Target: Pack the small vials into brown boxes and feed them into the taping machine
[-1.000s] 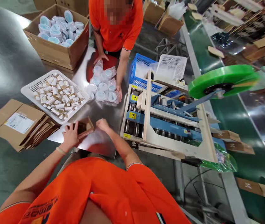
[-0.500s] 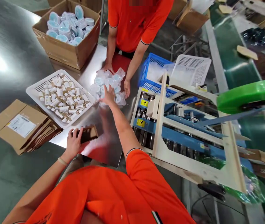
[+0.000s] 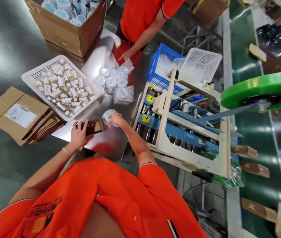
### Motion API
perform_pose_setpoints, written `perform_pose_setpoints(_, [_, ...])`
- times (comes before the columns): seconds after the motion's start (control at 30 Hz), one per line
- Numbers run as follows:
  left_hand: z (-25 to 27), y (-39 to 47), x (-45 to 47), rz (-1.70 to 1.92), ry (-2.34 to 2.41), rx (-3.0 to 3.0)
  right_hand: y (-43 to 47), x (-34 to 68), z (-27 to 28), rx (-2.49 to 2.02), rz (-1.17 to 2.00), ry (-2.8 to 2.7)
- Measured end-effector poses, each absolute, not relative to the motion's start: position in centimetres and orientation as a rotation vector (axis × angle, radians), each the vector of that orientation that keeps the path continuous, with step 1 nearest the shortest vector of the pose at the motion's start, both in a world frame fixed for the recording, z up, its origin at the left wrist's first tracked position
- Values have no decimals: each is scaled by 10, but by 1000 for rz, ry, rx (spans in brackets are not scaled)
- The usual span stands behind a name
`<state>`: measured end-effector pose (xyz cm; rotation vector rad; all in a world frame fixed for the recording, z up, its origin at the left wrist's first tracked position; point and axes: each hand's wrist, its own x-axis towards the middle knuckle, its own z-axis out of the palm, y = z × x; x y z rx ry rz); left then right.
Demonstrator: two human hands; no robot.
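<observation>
My right hand [image 3: 116, 119] grips a round tub wrapped in clear plastic [image 3: 108, 115], just above the steel table [image 3: 114, 142]. To its left, my left hand [image 3: 79, 134] is closed on the side of a small open cardboard box [image 3: 96, 126], which stands at the table's front edge. Beyond my right hand lies a loose group of plastic-wrapped round tubs [image 3: 111, 82] with pale blue lids. A white basket [image 3: 31, 77] full of small bottles with white caps [image 3: 64, 87] sits behind my left hand.
Flattened cardboard boxes [image 3: 18, 112] are stacked at the left. A large carton [image 3: 63, 36] of tubs stands at the back. Across the table is a co-worker's hand [image 3: 126, 55]. On the right are a roller machine [image 3: 165, 132], a blue crate [image 3: 155, 67] and a green conveyor [image 3: 259, 132].
My right hand has come back from the group of tubs towards the small box, now with one wrapped tub. The co-worker's hands have drawn away from the tubs. My left hand stays at the box.
</observation>
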<state>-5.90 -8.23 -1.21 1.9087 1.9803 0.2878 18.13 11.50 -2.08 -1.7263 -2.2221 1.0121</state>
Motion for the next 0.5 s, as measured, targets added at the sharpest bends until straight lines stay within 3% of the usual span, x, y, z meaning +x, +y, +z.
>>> perform_pose_setpoints(0.13, [-15, -82, -64, 248, 1960, 1986, 149, 180, -8, -1947, 816, -2421])
perform_pose_setpoints(0.3, [-29, -76, -80, 325, 1828, 2084, 148, 182, -20, -1902, 1243, -2515])
perform_pose_setpoints(0.5, [-53, -54, -91, 604, 1652, 2042, 76, 197, -13, -1853, 900, -2561])
